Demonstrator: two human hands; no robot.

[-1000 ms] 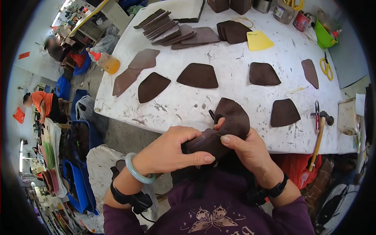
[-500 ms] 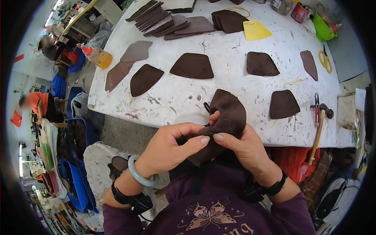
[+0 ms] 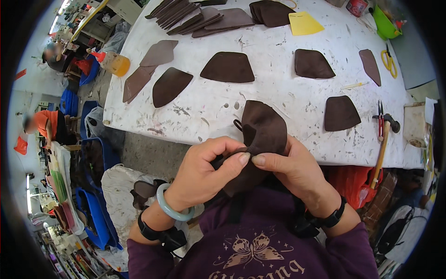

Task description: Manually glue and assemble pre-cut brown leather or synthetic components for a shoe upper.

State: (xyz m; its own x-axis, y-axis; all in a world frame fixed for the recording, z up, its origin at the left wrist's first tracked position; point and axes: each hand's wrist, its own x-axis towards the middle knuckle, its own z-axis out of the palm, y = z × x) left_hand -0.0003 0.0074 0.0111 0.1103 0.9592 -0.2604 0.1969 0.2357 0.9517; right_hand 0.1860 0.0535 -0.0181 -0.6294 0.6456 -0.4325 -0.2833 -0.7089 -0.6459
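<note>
Close to my body, a soft dark brown leather piece (image 3: 268, 124) is bent over and held up in both hands at the table's near edge. It has a curved outline, and a small dark loop sticks out at its left side. My left hand (image 3: 203, 163) pinches its fold between thumb and fingers. From the other side my right hand (image 3: 293, 168) grips it, fingers behind and thumb in front. The two thumb tips almost meet on the fold. Beyond lie flat dark brown panels, one four-sided panel (image 3: 227, 68) in the middle and another panel (image 3: 342, 114) at right.
Stacked brown pieces (image 3: 274, 15) and a yellow sheet (image 3: 305, 23) lie at the far side. A bottle of amber liquid (image 3: 116, 64) stands left. Yellow-handled scissors (image 3: 389, 65), red-handled snips (image 3: 380, 125) and a hammer (image 3: 378, 160) are at right. Blue bins (image 3: 95, 218) stand on the floor.
The view has shifted slightly, so the table sits higher in it. A fingertip that showed in the folded leather is now hidden. Both hands keep their pinch, thumbs still close together.
</note>
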